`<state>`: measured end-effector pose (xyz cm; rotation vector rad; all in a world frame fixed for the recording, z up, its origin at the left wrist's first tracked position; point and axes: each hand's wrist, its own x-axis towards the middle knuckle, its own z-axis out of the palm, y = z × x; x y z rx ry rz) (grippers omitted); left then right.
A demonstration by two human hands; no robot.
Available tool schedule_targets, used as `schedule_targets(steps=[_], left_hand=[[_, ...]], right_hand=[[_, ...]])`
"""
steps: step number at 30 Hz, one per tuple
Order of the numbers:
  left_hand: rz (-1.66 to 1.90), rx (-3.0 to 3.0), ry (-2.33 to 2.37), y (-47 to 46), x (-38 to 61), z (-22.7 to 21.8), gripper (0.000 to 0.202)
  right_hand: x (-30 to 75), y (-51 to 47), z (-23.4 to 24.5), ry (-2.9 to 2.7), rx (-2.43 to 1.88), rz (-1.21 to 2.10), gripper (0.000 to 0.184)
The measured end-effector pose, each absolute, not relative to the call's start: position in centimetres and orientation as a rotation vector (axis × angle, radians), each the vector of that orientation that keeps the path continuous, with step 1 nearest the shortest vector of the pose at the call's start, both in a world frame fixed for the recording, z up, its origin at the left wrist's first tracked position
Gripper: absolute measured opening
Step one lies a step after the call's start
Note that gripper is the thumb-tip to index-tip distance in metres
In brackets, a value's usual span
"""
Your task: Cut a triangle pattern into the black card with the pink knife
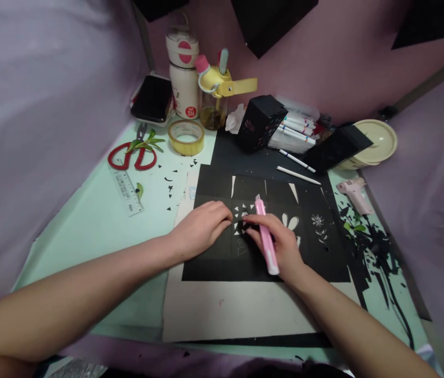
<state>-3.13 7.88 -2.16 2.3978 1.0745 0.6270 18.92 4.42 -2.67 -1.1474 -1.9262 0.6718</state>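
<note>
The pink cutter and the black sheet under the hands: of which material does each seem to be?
Pink cutter: probably smooth plastic, slightly glossy, from its evenly pink casing.
Black sheet: likely matte paper or thin card; flat, little shine, with sharply cut openings.

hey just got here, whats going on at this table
A person is working on black paper, which lies over a white sheet. Their right hand holds a pink cutter, blade end pointing away from them, beside small triangular cut-outs. Their left hand rests on the paper. Petal-shaped openings show farther right, and dark scraps lie at the table's right side.
</note>
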Motion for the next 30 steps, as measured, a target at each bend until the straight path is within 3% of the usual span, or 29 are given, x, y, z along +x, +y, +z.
schedule_targets(steps=[14, 22, 27, 30], left_hand=[[0.612, 2.423, 1.09, 8.0, -3.0, -2.6, 0.012], [0.67, 2.428, 1.064, 8.0, -3.2, -2.1, 0.015], [0.737, 2.474, 0.971, 7.3, -3.1, -1.7, 0.019], [0.789, 2.481, 0.922, 6.7, -2.8, -1.6, 0.02]], right_hand=[[17.7, 4.9, -2.7, -2.161, -1.053, 0.609, 0.017], [18.3, 5.4, -2.5, -1.662, -1.281, 0.711, 0.009], [18.1, 5.2, -2.5, -1.839, -1.152, 0.752, 0.015], [17.6, 4.8, -2.2, -1.938, -1.071, 0.679, 0.008]])
